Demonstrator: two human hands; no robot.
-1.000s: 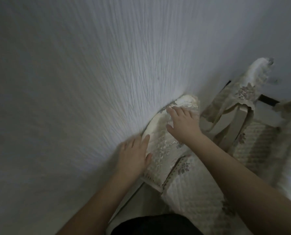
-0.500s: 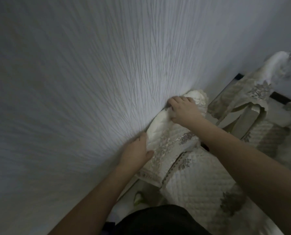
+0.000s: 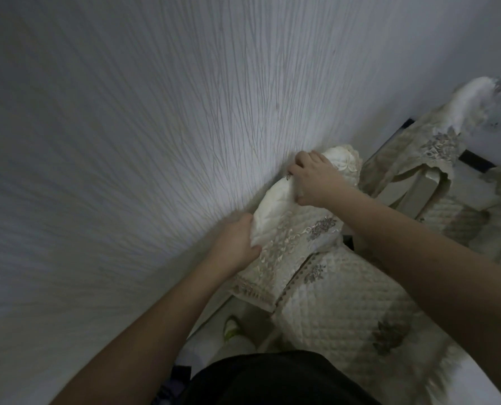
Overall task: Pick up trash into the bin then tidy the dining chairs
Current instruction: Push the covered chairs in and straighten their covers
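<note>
Both hands have curled tighter since 1 second ago: left hand (image 3: 237, 244) and right hand (image 3: 313, 178) grip the cream quilted embroidered chair-back cover (image 3: 287, 223), probably straightening it against the wall.

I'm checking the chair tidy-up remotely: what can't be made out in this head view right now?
- Left hand fingers: tucked behind the chair back, against the wall.
- Chair legs: hidden under the quilted seat cover.
- Second chair: blurred, partly cut off by the right edge.
- Small pale-green thing on the floor: too small and dim to identify.
- Bin: not in view.
</note>
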